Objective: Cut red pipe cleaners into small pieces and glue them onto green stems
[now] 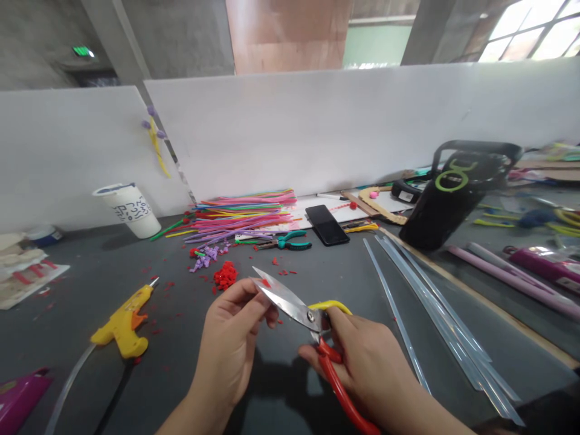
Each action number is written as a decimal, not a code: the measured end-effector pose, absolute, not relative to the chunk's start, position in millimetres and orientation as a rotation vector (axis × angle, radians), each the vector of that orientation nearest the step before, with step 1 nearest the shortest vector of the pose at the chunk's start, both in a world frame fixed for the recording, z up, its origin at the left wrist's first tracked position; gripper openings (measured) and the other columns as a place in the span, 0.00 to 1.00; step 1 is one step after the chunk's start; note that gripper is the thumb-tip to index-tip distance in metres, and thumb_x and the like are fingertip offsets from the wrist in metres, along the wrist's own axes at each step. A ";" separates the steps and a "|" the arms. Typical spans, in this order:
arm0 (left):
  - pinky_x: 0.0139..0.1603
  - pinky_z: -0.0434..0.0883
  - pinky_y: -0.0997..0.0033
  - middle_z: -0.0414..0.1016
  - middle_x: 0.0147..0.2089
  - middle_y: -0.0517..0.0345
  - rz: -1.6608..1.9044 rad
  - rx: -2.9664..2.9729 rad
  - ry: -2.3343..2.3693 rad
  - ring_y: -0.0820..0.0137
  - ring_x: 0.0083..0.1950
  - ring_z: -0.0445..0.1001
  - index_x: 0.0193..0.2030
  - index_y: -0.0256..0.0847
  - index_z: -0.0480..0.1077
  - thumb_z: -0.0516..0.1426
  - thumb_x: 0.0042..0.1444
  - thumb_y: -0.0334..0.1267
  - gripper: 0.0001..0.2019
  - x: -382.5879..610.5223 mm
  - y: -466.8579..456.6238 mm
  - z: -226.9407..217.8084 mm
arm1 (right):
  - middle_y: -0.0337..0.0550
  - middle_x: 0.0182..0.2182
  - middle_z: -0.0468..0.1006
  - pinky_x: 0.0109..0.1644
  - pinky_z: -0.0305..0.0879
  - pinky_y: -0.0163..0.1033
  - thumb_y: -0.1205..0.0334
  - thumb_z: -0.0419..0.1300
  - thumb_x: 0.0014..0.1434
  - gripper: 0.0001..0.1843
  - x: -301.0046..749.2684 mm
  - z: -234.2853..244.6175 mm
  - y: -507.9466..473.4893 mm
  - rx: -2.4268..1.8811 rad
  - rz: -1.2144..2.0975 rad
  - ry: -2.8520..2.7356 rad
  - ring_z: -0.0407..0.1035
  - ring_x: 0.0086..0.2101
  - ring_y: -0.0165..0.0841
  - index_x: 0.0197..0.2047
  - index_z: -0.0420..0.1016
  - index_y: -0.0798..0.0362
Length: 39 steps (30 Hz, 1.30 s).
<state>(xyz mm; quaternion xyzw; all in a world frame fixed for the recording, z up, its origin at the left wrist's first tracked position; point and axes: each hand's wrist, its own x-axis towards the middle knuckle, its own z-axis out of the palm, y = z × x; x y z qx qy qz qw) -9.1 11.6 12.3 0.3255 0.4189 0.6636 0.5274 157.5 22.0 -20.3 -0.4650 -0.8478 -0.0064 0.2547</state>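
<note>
My right hand (pixel 362 347) grips a pair of scissors (pixel 290 306) with red and yellow handles, its blades parted and pointing up and to the left. Close to the blade tips, my left hand (pixel 238 329) is closed in a pinch. A small red piece (pixel 265 282) shows at its fingertips, between the blades; its exact kind is too small to tell. Just beyond the left hand lies a heap of red bits (pixel 225 275), with a pile of purple bits (pixel 209 256) behind it. Loose red scraps are scattered around them on the dark table (pixel 312 272).
A yellow glue gun (pixel 122 323) lies at left, near a white paper cup (pixel 131 208). Pipe cleaners (pixel 244 214), pliers (pixel 285 241) and a phone (pixel 327 225) sit toward the back. Clear glue sticks (pixel 435 308) and a black bottle (pixel 446 199) are at right.
</note>
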 end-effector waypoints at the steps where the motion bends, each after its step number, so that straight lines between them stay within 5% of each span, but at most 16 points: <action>1: 0.22 0.64 0.83 0.70 0.22 0.64 1.584 0.776 1.003 0.81 0.21 0.65 0.24 0.37 0.72 0.61 0.43 0.31 0.02 -9.1 11.6 13.0 | 0.39 0.16 0.71 0.20 0.51 0.34 0.48 0.48 0.56 0.17 157.4 -20.3 22.2 -1.258 -0.021 -2.305 0.66 0.16 0.32 0.26 0.61 0.52; 20: 0.22 0.64 0.84 0.69 0.21 0.63 1.582 0.777 0.948 0.81 0.21 0.65 0.24 0.35 0.72 0.62 0.42 0.30 0.02 -12.6 13.1 14.5 | 0.37 0.15 0.69 0.20 0.50 0.33 0.48 0.49 0.56 0.18 160.2 -23.2 23.1 -1.242 0.038 -2.287 0.64 0.16 0.31 0.24 0.62 0.52; 32: 0.19 0.62 0.84 0.71 0.21 0.60 1.039 0.775 0.831 0.82 0.19 0.65 0.25 0.34 0.71 0.61 0.45 0.32 0.04 -1.9 11.6 4.4 | 0.28 0.12 0.58 0.17 0.53 0.29 0.57 0.54 0.51 0.08 154.5 2.3 31.6 -1.173 1.382 -1.625 0.55 0.13 0.24 0.26 0.63 0.53; 39: 0.19 0.62 0.82 0.70 0.20 0.59 0.905 0.833 0.877 0.80 0.19 0.65 0.24 0.33 0.70 0.62 0.44 0.33 0.05 -4.0 12.0 -6.7 | 0.26 0.08 0.60 0.17 0.58 0.29 0.61 0.54 0.48 0.05 150.0 4.8 35.2 -1.061 1.631 -1.494 0.55 0.11 0.23 0.28 0.65 0.53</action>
